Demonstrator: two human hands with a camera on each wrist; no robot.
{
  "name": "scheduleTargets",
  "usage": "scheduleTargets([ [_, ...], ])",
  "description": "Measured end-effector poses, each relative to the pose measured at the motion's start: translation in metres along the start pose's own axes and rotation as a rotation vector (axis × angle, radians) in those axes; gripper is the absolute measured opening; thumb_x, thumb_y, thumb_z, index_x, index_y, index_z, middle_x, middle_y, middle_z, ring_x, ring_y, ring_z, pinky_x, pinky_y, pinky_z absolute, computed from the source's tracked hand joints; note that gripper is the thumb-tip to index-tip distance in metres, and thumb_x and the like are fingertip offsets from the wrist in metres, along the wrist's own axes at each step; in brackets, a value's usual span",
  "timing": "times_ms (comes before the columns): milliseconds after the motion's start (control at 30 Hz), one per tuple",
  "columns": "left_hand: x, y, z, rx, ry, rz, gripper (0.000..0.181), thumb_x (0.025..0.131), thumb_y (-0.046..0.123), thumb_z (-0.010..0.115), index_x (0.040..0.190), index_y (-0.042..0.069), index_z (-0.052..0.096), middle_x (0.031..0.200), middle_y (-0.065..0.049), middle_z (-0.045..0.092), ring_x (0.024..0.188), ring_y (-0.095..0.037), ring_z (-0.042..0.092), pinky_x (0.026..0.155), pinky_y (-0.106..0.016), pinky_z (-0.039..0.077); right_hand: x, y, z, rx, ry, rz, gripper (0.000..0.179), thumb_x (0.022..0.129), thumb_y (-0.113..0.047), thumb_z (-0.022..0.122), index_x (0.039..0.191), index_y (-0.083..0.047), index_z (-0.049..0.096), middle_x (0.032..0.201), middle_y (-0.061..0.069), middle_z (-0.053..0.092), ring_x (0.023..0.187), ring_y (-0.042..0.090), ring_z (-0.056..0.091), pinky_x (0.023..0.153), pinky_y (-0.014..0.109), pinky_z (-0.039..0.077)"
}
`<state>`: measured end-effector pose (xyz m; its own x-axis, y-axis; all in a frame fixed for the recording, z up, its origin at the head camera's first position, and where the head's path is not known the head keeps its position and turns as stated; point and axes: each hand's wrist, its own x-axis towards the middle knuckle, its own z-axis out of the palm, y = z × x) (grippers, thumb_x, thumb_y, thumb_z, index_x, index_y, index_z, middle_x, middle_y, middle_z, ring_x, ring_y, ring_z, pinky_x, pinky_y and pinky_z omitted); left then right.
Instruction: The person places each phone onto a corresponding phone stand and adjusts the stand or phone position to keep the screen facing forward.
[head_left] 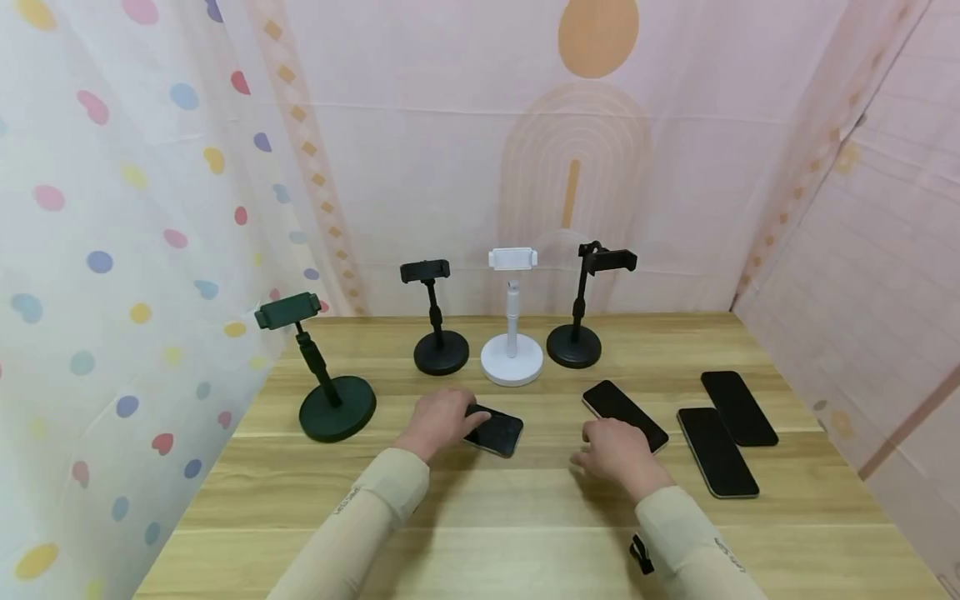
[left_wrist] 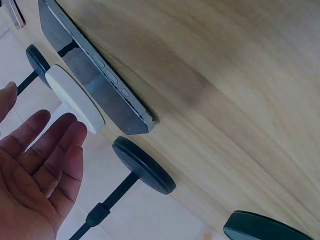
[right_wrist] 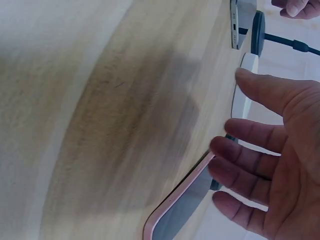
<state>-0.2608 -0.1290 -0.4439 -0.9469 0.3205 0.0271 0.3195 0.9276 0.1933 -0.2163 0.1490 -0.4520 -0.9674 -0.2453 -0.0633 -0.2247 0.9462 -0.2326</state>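
A phone [head_left: 501, 432] lies this side of the white stand [head_left: 512, 321], long edge mostly crosswise, rightward of my nearer left hand [head_left: 438, 418], fingers loose, holding nothing. Right of the stand, my right hand [head_left: 617, 450], fingers parted, is empty too.

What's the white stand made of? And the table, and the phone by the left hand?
White stand: probably smooth plastic, since it looks evenly white with soft shading; parts could be painted metal.
Table: looks like wood with a soft sheen, from the streaky grain, though maybe just a wood-look surface.
Phone: a glossy front, probably glass, because it shows mirror-like reflections.
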Motion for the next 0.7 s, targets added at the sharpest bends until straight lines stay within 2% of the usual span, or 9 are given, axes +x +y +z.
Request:
scheduleTargets([
  [233,0.007,0.002,-0.005,0.023,-0.07,-0.006,0.033,0.094,0.041,0.068,0.101,0.009,0.072,0.094,-0.004,0.07,0.079,-0.018,0.062,0.073,-0.039,0.052,0.001,-0.002,-0.003,0.003,-0.043,0.012,0.028,0.083,-0.034,0.079,0.091,-0.009,0.069,0.086,0.004,0.065,0.079,0.023,0.059,0.069,0.046,0.05],
  [400,0.014,0.002,-0.013,0.016,-0.093,-0.021,0.035,0.093,0.039,0.069,0.11,0.007,0.072,0.104,-0.007,0.071,0.092,-0.024,0.065,0.08,-0.043,0.053,0.001,-0.001,-0.001,0.006,-0.065,0.008,0.028,0.082,-0.034,0.079,0.09,-0.009,0.068,0.083,0.003,0.062,0.077,0.022,0.057,0.068,0.046,0.049],
  [600,0.025,0.004,-0.02,0.007,-0.075,-0.029,0.039,0.093,0.04,0.069,0.116,0.008,0.071,0.111,-0.008,0.071,0.101,-0.029,0.065,0.085,-0.046,0.053,0.0,-0.002,-0.004,-0.01,-0.079,0.005,0.03,0.081,-0.034,0.08,0.09,-0.008,0.068,0.085,0.005,0.063,0.079,0.023,0.059,0.068,0.047,0.05],
  [700,0.03,0.006,-0.021,0.022,-0.06,-0.022,0.04,0.093,0.04,0.069,0.117,0.009,0.071,0.112,-0.009,0.071,0.103,-0.029,0.065,0.086,-0.046,0.053,-0.001,-0.003,-0.005,-0.013,-0.091,0.008,0.028,0.081,-0.033,0.08,0.084,-0.01,0.065,0.08,0.003,0.059,0.075,0.022,0.055,0.065,0.046,0.048],
])
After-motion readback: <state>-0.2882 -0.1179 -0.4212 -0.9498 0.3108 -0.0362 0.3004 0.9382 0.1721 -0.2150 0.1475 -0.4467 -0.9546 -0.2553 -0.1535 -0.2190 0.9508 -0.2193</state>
